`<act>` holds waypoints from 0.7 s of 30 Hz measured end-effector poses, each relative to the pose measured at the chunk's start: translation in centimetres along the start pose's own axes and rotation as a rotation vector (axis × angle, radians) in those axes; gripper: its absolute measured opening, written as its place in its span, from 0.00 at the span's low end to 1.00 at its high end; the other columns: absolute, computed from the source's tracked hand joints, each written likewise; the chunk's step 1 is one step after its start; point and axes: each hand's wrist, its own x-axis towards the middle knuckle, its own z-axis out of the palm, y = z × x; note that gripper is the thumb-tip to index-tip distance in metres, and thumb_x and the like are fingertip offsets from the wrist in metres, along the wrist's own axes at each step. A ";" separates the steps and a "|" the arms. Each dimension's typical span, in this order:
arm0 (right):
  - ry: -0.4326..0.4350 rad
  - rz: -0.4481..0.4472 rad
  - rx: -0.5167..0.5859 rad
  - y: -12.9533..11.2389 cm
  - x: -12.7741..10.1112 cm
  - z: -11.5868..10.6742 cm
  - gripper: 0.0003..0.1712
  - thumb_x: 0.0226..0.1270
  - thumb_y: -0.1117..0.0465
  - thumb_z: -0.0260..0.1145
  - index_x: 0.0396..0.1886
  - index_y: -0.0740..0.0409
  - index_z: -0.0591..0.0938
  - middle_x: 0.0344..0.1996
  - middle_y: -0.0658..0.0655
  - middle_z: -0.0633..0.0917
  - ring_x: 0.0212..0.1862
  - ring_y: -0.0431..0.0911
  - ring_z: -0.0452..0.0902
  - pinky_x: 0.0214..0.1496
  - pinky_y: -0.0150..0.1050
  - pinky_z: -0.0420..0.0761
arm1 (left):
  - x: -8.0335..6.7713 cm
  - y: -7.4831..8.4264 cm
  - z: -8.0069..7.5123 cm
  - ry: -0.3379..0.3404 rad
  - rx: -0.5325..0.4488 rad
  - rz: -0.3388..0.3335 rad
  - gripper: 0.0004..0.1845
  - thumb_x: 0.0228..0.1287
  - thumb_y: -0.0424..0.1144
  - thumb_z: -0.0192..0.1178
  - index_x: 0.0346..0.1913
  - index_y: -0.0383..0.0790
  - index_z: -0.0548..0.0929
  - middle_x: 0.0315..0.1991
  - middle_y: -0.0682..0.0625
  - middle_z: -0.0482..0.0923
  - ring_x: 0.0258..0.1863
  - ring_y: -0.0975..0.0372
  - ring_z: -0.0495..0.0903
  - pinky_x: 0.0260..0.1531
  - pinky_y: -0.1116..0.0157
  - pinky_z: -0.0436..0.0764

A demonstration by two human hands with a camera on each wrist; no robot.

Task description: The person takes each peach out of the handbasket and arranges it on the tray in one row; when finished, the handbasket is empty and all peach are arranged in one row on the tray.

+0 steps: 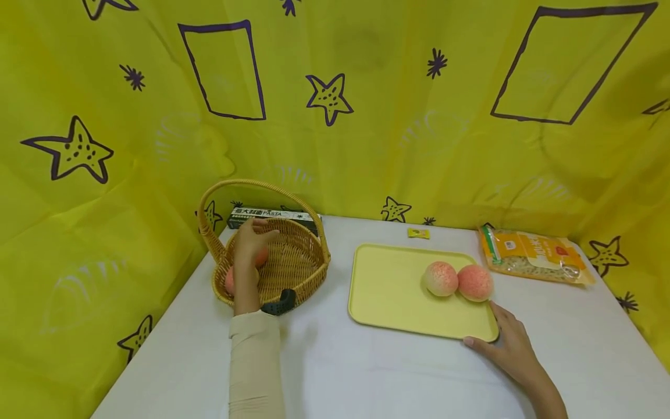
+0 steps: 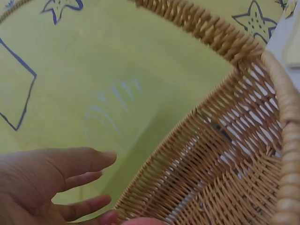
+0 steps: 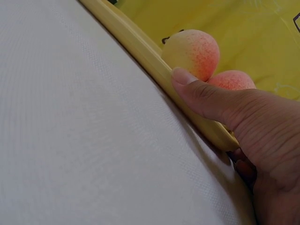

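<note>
My left hand (image 1: pixel 250 243) is over the left side of a wicker basket (image 1: pixel 300 250), its fingers extended and apart. Two pink peaches lie in the basket beneath it; one peach (image 1: pixel 263 256) shows beside the fingers, the other peach (image 1: pixel 230 280) is partly hidden by the wrist. In the left wrist view a sliver of peach (image 2: pixel 144 221) appears just below the fingertips. My right hand (image 1: pixel 514 348) holds the near right corner of a yellow tray (image 1: pixel 387 291), thumb along its front edge. On the tray a paler peach (image 1: pixel 441 279) and a pinker peach (image 1: pixel 476 283) sit side by side.
Behind the basket lies a dark pasta box (image 1: pixel 274 215). A small yellow packet (image 1: pixel 419 233) is beyond the tray, and an orange food bag (image 1: pixel 534 256) lies at the back right. Yellow patterned cloth (image 1: pixel 366 163) encloses the white table (image 1: pixel 345 372). A black piece (image 1: pixel 280 304) is on the basket's near rim.
</note>
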 end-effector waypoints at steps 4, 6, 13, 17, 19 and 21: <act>0.005 -0.003 0.009 -0.1 -0.1 0.0 0.59 0.55 0.49 0.74 0.74 0.74 0.51 0.66 0.82 0.60 0.63 0.78 0.55 0.57 0.74 0.59 | 0.7 -0.7 -0.4 0.055 0.076 0.003 0.27 0.67 0.41 0.62 0.64 0.32 0.70 0.66 0.31 0.66 0.64 0.39 0.67 0.61 0.45 0.70; 0.006 -0.001 0.013 -0.1 -0.1 0.0 0.60 0.55 0.49 0.74 0.74 0.74 0.51 0.66 0.82 0.60 0.63 0.78 0.55 0.57 0.74 0.58 | 0.9 -1.1 -0.6 0.071 0.124 -0.008 0.27 0.66 0.41 0.63 0.63 0.32 0.71 0.66 0.31 0.67 0.63 0.40 0.68 0.61 0.45 0.71; 0.003 0.009 0.017 0.0 0.1 0.0 0.60 0.56 0.49 0.74 0.74 0.74 0.50 0.66 0.82 0.60 0.63 0.78 0.54 0.57 0.74 0.58 | 1.5 -2.4 -1.2 0.029 0.160 -0.073 0.29 0.64 0.40 0.62 0.65 0.32 0.70 0.67 0.31 0.65 0.64 0.40 0.67 0.63 0.46 0.70; -0.011 0.019 0.008 0.1 0.1 0.0 0.60 0.57 0.48 0.73 0.75 0.74 0.49 0.67 0.82 0.59 0.63 0.78 0.53 0.57 0.74 0.58 | 1.7 -2.8 -1.5 -0.014 0.135 -0.122 0.30 0.64 0.38 0.60 0.67 0.33 0.68 0.68 0.31 0.64 0.65 0.40 0.66 0.62 0.46 0.71; -0.012 0.024 0.005 0.0 0.1 0.0 0.60 0.57 0.48 0.73 0.75 0.74 0.49 0.67 0.82 0.60 0.63 0.78 0.54 0.57 0.74 0.58 | 1.8 -3.1 -1.6 -0.032 0.149 -0.135 0.30 0.65 0.39 0.60 0.68 0.34 0.67 0.68 0.31 0.64 0.65 0.40 0.67 0.62 0.46 0.72; -0.017 0.025 0.009 0.0 0.1 0.0 0.60 0.57 0.48 0.73 0.75 0.74 0.49 0.67 0.82 0.59 0.63 0.78 0.53 0.57 0.74 0.58 | 1.9 -3.2 -1.8 -0.053 0.175 -0.139 0.31 0.65 0.39 0.60 0.69 0.33 0.66 0.68 0.30 0.63 0.65 0.38 0.66 0.61 0.45 0.72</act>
